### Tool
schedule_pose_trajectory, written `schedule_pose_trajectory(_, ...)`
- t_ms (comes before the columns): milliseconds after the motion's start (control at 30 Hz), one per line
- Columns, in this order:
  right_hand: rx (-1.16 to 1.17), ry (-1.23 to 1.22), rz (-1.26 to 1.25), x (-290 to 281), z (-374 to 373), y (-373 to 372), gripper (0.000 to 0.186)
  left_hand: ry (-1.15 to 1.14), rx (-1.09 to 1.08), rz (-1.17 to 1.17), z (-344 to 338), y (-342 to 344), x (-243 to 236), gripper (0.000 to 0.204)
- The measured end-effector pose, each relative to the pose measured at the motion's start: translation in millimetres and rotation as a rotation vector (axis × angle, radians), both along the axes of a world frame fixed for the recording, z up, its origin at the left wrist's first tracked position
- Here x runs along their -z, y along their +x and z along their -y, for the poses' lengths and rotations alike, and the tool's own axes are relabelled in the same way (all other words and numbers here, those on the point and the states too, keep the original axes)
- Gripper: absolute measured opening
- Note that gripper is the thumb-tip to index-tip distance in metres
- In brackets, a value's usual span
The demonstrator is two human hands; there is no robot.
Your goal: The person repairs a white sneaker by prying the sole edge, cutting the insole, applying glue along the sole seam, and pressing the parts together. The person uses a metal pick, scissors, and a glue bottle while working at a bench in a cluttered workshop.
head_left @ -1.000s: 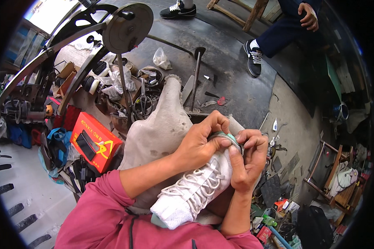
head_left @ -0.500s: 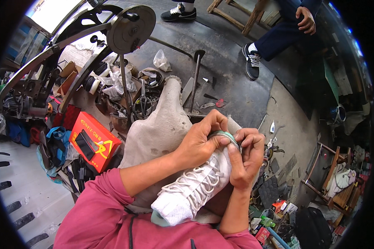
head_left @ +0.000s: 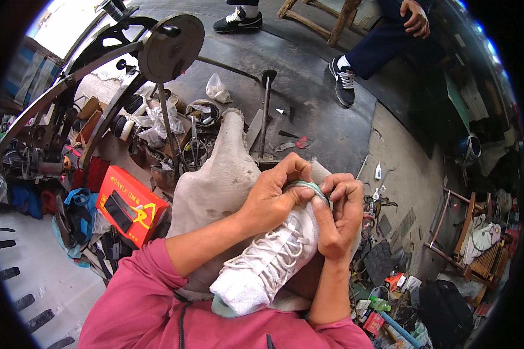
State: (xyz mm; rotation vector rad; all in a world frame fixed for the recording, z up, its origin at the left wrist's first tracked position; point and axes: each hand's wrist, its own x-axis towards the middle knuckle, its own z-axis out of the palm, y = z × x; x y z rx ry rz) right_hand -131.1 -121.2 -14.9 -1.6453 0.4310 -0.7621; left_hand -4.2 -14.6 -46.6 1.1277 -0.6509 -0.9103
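Observation:
A white lace-up shoe (head_left: 292, 250) lies across my lap, its laces facing up and a pale green sole showing at the end near my body. At its far end my left hand (head_left: 273, 195) pinches a pale green sole edge (head_left: 301, 185) between thumb and fingers. My right hand (head_left: 338, 220) is closed on the same end, thumb pressed against the shoe and fingers curled over the rim. Whether the fingers hold anything small is hidden. Beneath the shoe, a greyish cloth (head_left: 206, 195) covers my lap.
To the left stand a hand-cranked machine with a round wheel (head_left: 172, 49) and a red box (head_left: 132, 206). Scissors (head_left: 193, 148) lie among clutter beyond. Ahead, another person's black shoe (head_left: 344, 84) rests on a dark mat (head_left: 308, 64). Mixed tools and bottles litter the right side.
The whole view has shifted slightly, so surroundings sit a little further left. Both hands keep their grip at the far end of the shoe, with barely any finger movement.

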Motion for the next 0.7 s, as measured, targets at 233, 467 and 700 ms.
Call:
schedule_pose_trajectory(233, 0.0, -0.102, 0.001, 0.5, 2.5, 3.6, 0.024, 0.019, -0.037, -0.027, -0.6, -3.1, -3.9, 0.025)
schedule_pose_trajectory(467, 0.0, -0.205, 0.037, 6.0, 4.3, 5.7, 0.019, 0.051, -0.077, 0.016, -4.1, -1.6, -1.5, 0.03)
schedule_pose_trajectory(700, 0.098, -0.17, 0.109, 7.2, 3.8, 5.4, 0.018, 0.075, 0.015, 0.092, -6.5, 4.4, 0.1, 0.027)
